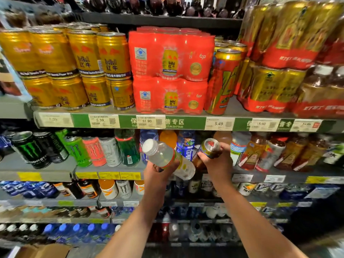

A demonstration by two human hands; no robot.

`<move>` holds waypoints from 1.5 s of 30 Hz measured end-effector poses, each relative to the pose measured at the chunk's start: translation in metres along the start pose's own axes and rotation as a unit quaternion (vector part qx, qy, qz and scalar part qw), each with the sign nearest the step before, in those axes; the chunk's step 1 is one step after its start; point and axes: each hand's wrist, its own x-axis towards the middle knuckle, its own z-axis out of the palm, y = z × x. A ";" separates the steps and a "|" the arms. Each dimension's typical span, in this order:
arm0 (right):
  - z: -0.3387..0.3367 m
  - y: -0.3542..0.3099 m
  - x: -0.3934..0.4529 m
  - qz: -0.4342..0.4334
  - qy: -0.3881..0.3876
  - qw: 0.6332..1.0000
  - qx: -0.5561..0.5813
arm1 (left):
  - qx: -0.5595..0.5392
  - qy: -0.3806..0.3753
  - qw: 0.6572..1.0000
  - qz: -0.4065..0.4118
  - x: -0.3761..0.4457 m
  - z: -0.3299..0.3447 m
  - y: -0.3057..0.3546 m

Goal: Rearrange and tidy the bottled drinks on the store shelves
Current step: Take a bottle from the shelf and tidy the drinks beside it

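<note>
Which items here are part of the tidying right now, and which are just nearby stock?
In the job:
- clear bottle with white cap, in the left hand
- brown bottle, in the right hand

Nearby only:
- gold Red Bull cans
- red multipacks
- Monster cans
- cardboard box

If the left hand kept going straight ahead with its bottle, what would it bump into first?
Probably the blue-labelled bottle on the shelf, right behind the clear bottle that the left hand holds. The orange drink stands beside it. Depth is hard to judge here, so that's a guess.
</note>
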 end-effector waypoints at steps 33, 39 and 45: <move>-0.209 0.018 0.060 -0.080 -0.062 0.961 0.259 | 0.376 0.206 0.897 0.112 0.034 0.174 -0.064; -0.218 -0.039 0.070 -0.186 -0.029 0.955 0.230 | 0.349 0.170 0.914 0.119 0.035 0.157 -0.058; -0.207 -0.115 0.083 -0.220 0.031 0.940 0.258 | 0.206 0.122 0.953 0.186 0.018 0.150 -0.012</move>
